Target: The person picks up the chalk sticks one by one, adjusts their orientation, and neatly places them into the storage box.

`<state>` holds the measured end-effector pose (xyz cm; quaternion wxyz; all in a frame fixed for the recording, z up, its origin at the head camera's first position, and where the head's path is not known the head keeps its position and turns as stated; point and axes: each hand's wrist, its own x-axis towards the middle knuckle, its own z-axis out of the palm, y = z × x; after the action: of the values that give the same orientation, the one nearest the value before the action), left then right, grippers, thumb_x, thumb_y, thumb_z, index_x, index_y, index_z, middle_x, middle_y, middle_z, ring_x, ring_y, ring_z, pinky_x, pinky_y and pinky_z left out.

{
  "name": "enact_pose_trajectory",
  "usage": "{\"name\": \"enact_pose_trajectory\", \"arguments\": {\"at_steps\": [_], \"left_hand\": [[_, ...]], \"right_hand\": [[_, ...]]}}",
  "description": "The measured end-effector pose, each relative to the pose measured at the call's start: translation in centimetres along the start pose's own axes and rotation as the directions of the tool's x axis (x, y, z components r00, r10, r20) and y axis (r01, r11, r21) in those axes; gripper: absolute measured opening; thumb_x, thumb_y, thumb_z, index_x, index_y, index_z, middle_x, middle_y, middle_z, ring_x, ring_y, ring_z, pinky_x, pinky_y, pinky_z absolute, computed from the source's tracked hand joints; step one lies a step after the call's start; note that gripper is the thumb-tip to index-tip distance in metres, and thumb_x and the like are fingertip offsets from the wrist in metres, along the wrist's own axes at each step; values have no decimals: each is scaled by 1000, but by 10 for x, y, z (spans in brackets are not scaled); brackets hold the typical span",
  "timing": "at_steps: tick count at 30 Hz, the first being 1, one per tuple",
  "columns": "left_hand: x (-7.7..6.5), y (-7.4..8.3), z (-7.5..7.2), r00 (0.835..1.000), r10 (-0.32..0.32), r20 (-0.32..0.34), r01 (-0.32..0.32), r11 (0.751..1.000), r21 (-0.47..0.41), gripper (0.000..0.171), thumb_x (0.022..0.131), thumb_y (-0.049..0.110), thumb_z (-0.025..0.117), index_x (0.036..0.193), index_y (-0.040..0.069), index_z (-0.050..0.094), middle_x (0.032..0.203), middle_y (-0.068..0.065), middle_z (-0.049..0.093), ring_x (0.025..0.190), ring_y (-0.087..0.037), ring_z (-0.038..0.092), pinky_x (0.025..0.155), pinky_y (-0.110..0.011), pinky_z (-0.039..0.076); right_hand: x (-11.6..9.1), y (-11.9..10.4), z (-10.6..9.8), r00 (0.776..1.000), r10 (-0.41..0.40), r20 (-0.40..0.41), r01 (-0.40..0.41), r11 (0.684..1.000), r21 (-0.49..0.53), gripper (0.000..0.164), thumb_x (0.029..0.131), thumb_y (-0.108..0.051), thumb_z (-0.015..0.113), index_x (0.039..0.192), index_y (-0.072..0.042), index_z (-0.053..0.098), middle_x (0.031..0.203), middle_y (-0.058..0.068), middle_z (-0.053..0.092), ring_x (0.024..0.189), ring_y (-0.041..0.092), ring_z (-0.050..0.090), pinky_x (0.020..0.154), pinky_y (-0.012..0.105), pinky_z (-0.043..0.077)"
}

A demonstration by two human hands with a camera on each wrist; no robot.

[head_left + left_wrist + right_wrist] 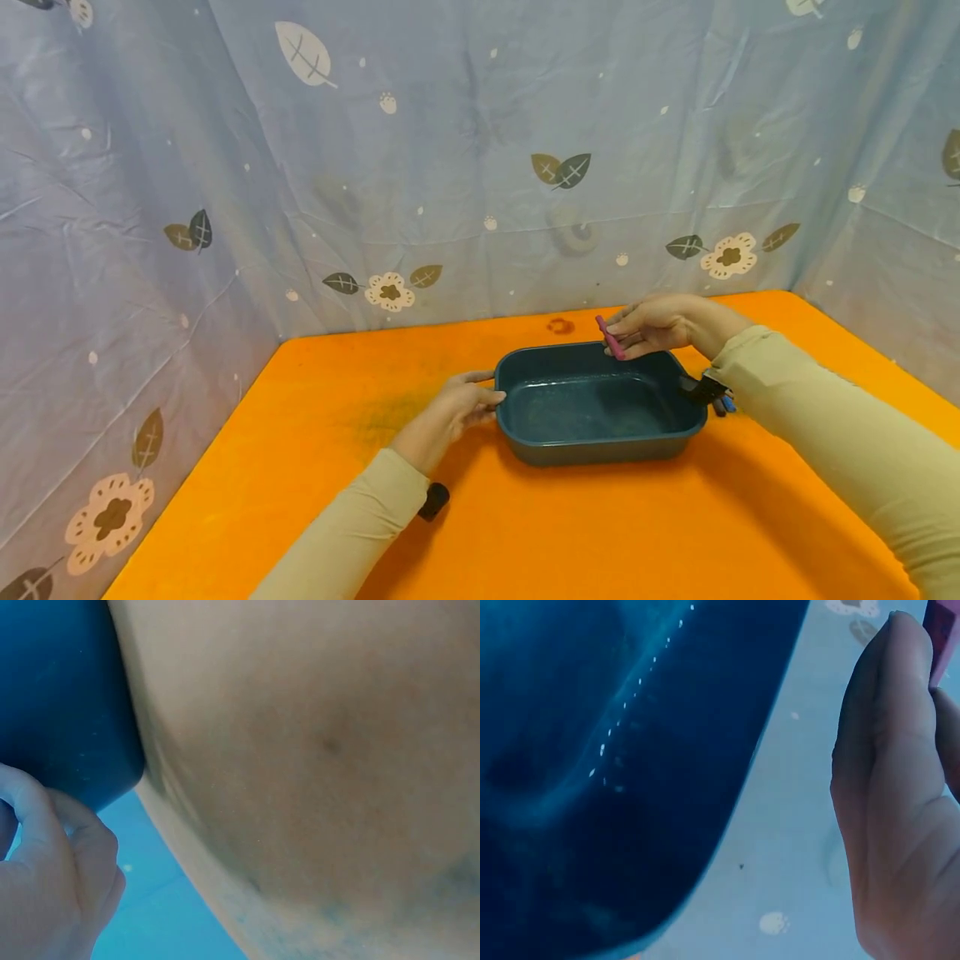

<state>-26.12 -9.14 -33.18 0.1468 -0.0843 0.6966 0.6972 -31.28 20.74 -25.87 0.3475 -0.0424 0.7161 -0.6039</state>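
A dark teal rectangular baking dish (600, 450) with rounded corners sits on the orange tabletop, its inside facing up. At its left end my left hand (457, 408) grips the rim, thumb on top and fingers along the outer side. The left wrist view shows that hand (60, 862) beside the dish's dark wall (67, 697). Above the far right rim, my right hand (648, 325) pinches a short pink stick (611, 337) between thumb and fingers. Only part of the stick (941, 637) shows in the right wrist view; its exact kind is unclear.
Small blue (728, 403) and dark pieces lie right of the dish, partly hidden by the right wrist's black camera (705, 389). A reddish ring stain (560, 326) marks the orange tabletop (300, 467) near its back edge. Patterned curtains (465, 167) enclose the back and sides.
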Motion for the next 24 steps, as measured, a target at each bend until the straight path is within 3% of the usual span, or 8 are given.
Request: {"name": "enact_pose_trajectory", "arguments": {"at_steps": [7,17,24], "left_hand": [[-1,2,0,1000,-4,1,4,1000,-2,54,90,-9,62,141,-3,46,83,-10,59,59,-13,55,51,-18,49],[0,3,0,1000,-16,-6,16,1000,1,54,90,-9,62,141,-2,46,82,-10,55,60,-14,53,51,-17,48],[0,1,1,1000,-25,-6,25,1000,-7,54,90,-9,62,141,-3,46,90,-12,54,65,-16,53,54,-18,50]], "right_hand": [[14,0,9,1000,9,21,-9,1000,7,32,103,-5,43,130,9,33,101,12,59,90,17,63,89,31,53],[37,8,28,996,63,57,-59,996,-65,36,103,-4,43,133,14,34,93,11,61,83,18,64,81,30,56],[50,11,41,992,108,60,-98,984,-151,39,103,-6,45,135,13,35,97,11,62,88,19,62,86,35,54]]}}
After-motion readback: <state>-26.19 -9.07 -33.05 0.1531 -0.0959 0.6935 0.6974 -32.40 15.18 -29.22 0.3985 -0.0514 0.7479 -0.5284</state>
